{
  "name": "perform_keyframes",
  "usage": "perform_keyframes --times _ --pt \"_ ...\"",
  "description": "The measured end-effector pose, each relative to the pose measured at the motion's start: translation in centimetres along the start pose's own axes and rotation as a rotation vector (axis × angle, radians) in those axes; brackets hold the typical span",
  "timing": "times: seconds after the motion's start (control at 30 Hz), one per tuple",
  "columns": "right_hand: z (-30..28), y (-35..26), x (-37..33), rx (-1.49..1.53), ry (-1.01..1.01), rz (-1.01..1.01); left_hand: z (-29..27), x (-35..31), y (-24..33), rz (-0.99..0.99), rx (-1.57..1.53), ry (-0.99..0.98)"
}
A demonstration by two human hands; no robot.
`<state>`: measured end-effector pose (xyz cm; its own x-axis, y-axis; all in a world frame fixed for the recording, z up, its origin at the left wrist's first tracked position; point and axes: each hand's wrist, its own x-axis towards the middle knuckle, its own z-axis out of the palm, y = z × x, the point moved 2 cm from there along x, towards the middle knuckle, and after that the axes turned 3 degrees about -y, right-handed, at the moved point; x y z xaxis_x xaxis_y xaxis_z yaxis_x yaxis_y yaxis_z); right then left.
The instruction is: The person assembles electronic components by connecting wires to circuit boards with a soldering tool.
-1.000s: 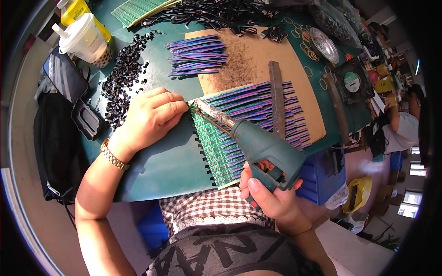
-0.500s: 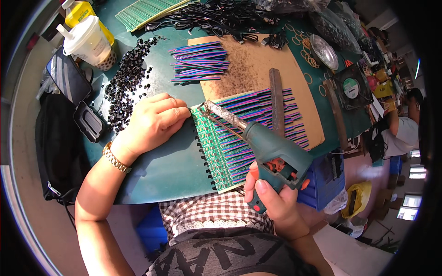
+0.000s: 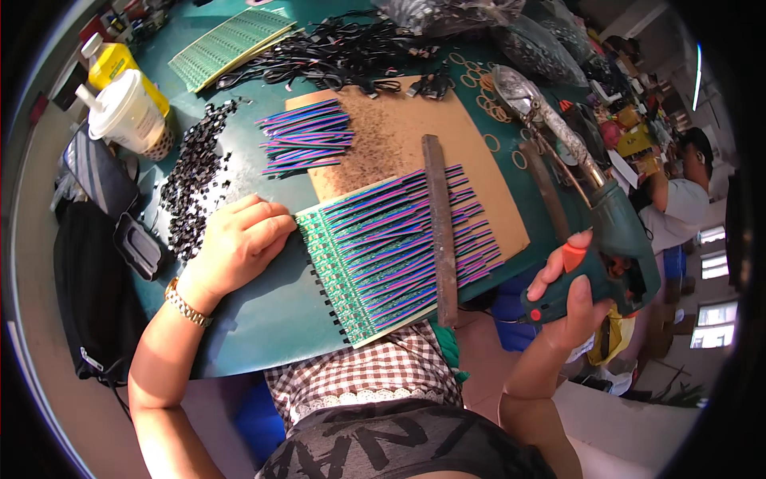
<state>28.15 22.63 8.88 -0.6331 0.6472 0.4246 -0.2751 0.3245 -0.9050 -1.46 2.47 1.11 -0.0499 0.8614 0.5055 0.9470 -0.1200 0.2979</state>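
My right hand (image 3: 570,307) grips a green pistol-shaped soldering gun (image 3: 622,227). Its long metal barrel points away from me, with the tip at a shiny metal dish (image 3: 511,84). Curled beside the far left corner of a green circuit board panel (image 3: 323,267) is my left hand (image 3: 243,247), fingers pressed together; whatever they hold is hidden. Small black parts line the panel's left edge. Rows of pink, blue and black wires (image 3: 391,247) lie across the board, with a flat metal bar (image 3: 441,239) resting over them.
Loose black parts (image 3: 195,172) are heaped left of the panel. Behind it, cut wires (image 3: 307,137) lie partly on a brown board (image 3: 495,207). Black cables (image 3: 335,56), rubber bands (image 3: 479,84) and a drink cup (image 3: 132,116) stand farther back. Another person (image 3: 678,188) sits at the right.
The soldering gun has moved right in my right hand, from the panel's corner to the metal dish. My left hand stays near that corner. The whole view has shifted slightly.
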Motion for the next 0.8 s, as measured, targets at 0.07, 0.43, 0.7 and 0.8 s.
perform_keyframes --times 0.07,0.43,0.7,0.8 --pt "-0.7 -0.9 2.0 -0.019 0.126 -0.095 -0.3 -0.4 -0.1 -0.002 0.004 0.016" --pt "-5.3 8.8 9.7 -0.265 0.300 -0.256 -0.4 -0.1 0.3 -0.050 -0.101 0.056" --pt "-4.2 9.4 10.2 -0.198 0.263 0.031 -3.8 0.8 0.9 -0.142 -0.090 0.185" --pt "-5.6 9.6 8.4 -0.211 0.258 0.171 -3.8 5.1 0.5 -0.397 -0.183 0.185"
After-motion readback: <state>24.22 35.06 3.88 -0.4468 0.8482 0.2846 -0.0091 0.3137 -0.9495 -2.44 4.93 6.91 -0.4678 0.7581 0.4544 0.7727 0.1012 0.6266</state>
